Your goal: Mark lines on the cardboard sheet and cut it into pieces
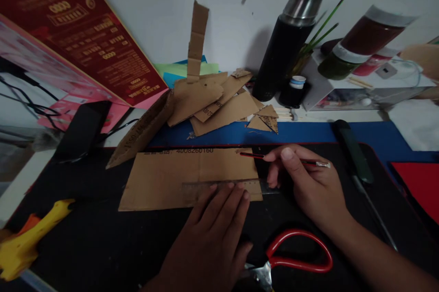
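Note:
A rectangular piece of cardboard [161, 182] with printed digits along its far edge lies flat on the dark mat. Across its right part runs a clear ruler [254, 187]. My left hand [212, 232] rests on the ruler, fingers stretched out flat and pressing it to the cardboard. In my right hand [308, 177] is a pencil [252, 156], dark and red with a metal end. Its tip points left, over the upper right corner of the cardboard. Partly under my left hand are red-handled scissors [298, 264].
Cardboard scraps [219, 104] are heaped behind the mat. A black thermos [284, 54] stands by the wall, near stacked jars [356, 45]. A green-handled tool [353, 155] lies at right, a yellow tool [37, 237] at left. A black phone-like object [84, 130] sits back left.

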The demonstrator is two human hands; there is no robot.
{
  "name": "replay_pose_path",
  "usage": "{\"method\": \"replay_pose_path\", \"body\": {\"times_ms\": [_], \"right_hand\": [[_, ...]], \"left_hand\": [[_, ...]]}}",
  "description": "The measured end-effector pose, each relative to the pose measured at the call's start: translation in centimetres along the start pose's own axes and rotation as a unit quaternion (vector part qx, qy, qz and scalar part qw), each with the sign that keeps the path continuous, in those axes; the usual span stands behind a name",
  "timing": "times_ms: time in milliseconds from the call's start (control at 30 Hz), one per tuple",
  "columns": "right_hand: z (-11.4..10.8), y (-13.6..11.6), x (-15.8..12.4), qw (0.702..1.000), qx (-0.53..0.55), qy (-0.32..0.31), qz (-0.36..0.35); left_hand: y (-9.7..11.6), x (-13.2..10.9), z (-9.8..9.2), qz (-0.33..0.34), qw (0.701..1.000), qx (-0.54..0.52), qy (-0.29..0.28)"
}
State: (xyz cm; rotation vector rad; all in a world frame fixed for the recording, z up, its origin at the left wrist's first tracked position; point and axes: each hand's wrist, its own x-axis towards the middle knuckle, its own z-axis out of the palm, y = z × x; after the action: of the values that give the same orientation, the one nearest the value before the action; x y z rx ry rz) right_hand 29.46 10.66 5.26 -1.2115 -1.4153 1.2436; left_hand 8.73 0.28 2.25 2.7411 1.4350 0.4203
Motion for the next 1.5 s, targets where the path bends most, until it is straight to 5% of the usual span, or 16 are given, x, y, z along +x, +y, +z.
{"method": "replay_pose_path", "body": {"times_ms": [1500], "right_hand": [[0.0,0.8,-0.2,1.0,0.02,-0.024,-0.003]], "left_hand": [[-0.3,-0.1,1.0,0.002,0.999,-0.023,0.041]]}}
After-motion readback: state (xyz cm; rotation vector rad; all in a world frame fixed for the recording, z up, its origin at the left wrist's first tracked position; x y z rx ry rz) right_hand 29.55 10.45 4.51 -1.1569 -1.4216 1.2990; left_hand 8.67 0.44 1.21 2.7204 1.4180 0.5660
